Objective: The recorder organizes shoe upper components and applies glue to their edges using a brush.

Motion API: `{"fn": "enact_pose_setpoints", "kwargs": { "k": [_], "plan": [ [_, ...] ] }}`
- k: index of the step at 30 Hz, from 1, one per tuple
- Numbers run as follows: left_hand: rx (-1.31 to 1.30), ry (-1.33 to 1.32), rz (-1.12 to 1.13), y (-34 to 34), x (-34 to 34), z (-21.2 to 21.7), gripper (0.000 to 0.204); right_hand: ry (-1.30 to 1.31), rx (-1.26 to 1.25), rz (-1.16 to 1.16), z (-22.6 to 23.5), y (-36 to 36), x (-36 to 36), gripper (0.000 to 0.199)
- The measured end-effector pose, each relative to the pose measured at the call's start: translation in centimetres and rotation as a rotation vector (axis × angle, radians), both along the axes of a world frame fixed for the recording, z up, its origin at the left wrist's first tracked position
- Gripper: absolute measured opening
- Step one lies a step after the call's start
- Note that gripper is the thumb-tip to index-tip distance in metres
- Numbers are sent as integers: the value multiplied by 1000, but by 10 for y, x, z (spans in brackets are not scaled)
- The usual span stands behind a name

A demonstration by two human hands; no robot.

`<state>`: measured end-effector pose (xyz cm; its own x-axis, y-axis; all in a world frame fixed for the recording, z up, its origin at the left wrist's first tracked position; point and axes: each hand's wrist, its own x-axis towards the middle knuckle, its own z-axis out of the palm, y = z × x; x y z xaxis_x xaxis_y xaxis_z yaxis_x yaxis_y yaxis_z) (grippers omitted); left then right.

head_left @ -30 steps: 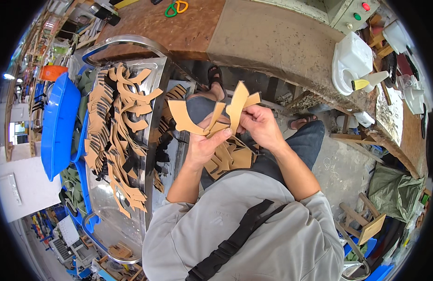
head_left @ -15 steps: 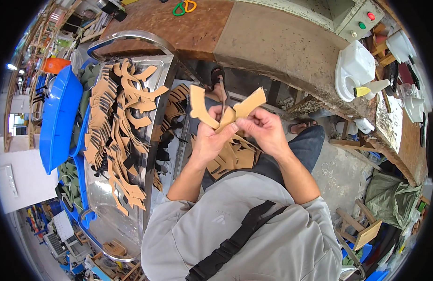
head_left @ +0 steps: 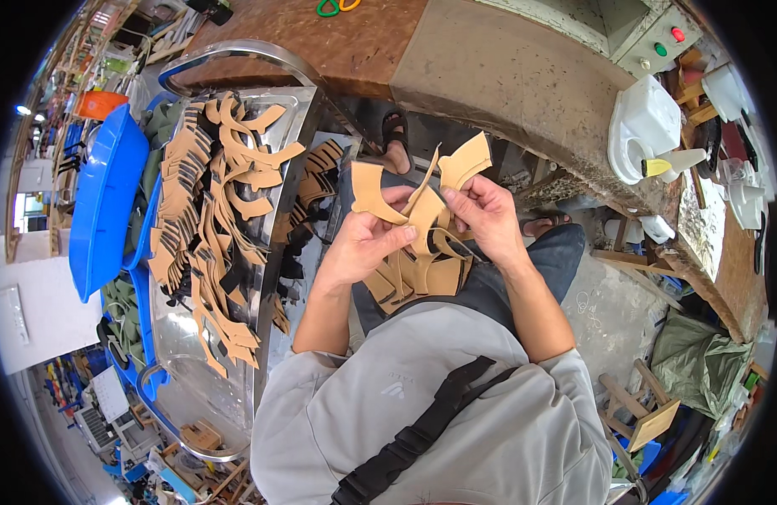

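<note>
Over my lap, my left hand [head_left: 363, 246] is closed on a tan curved strap piece [head_left: 369, 190], its wide end standing up past the fingers. My right hand [head_left: 491, 220] pinches another tan curved piece [head_left: 467, 158] with a dark edge. Between the hands a further tan piece [head_left: 424, 220] stands partly upright, the left thumb against it; whether the pieces are joined is hidden by the fingers. Below them, more of the same tan pieces [head_left: 443, 276] lie heaped on my lap.
A metal trolley [head_left: 178, 341] at my left carries overlapping rows of tan, black-backed pieces [head_left: 182, 198]. Beyond it are blue plastic bins [head_left: 111, 206]. A brown workbench [head_left: 489, 71] runs across the front, with a white plastic container [head_left: 649, 122]. A wooden stool [head_left: 653, 421] stands at right.
My hands have moved apart a little, and the right one has risen. The piece between them now stands higher and looks more spread out. My view has shifted slightly.
</note>
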<state>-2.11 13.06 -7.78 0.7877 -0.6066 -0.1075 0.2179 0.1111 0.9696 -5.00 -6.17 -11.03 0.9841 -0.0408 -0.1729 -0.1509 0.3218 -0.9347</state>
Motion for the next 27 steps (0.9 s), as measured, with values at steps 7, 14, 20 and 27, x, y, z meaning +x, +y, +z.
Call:
{"fn": "enact_pose_setpoints", "kwargs": {
  "k": [7, 14, 20, 27],
  "plan": [
    [-114, 34, 132, -7, -4, -13, 50, -126, -136, 165, 1, 2, -1, 13],
    [-213, -110, 264, -15, -10, -12, 46, -286, -339, 196, 9, 4, -4, 21],
    [-219, -123, 277, -18, -10, -16, 49, -348, -438, 235, 10, -1, -3, 24],
    [-259, -81, 275, -16, -7, -18, 50, -400, -419, 219, 10, -2, -3, 21]
  ]
}}
